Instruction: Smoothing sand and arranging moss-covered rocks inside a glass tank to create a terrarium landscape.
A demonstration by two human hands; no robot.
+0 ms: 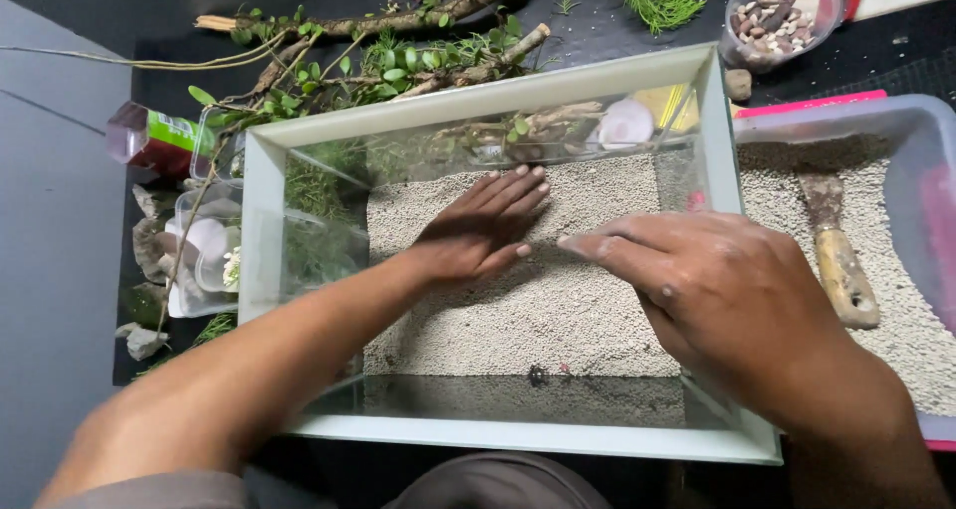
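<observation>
While the left hand presses flat, fingers together, on sand, the right hand hovers spread.

I see the left hand flat, palm down, fingers together and extended. The right hand is palm down, fingers pointing left, forearm raised.

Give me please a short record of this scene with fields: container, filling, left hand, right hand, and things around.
container: rectangular glass tank with pale rim, on a dark surface
filling: light sandy gravel covering the tank bottom
left hand: left hand flat, palm down on the gravel, fingers stretched out
right hand: right hand inside the tank, palm down over the gravel; contact cannot be told
right side: plastic tub of the same gravel with a trowel
behind: leafy branches, bowl of pebbles
left side: bottle lying down
</observation>
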